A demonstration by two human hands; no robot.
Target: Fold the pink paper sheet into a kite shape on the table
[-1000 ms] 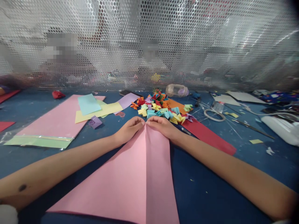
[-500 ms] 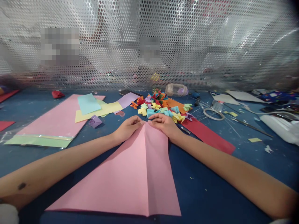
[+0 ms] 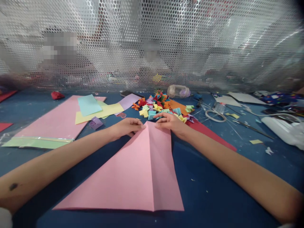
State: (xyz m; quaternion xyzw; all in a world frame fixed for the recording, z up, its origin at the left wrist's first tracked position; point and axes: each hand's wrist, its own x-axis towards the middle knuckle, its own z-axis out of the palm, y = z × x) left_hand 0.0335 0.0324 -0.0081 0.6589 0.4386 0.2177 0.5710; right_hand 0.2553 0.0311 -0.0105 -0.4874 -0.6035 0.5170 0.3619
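A large sheet of pink paper (image 3: 123, 177) with a lengthwise crease lies before me on the blue table. Its right part stands a little raised along the fold, and the far end narrows to a peak between my hands. My left hand (image 3: 127, 128) pinches the far left edge close to that peak. Opposite it, my right hand (image 3: 171, 125) has its thumb and fingers on the far right edge, with the index finger lifted off. Just beyond my fingers sits a pile of small folded paper pieces (image 3: 159, 106) in many colours.
On the left, a clear packet of pink and green sheets (image 3: 49, 123) lies under loose blue paper (image 3: 89, 105) and yellow paper (image 3: 104, 111). To the right are red paper (image 3: 211, 134), a white ring (image 3: 215, 116) and scissors (image 3: 255, 129). A perforated metal screen (image 3: 190, 41) stands behind.
The near edge of the pink paper has shifted slightly away from me, and its left corner inward. My left hand has slid a little left of the peak, and my right fingers have loosened and spread slightly.
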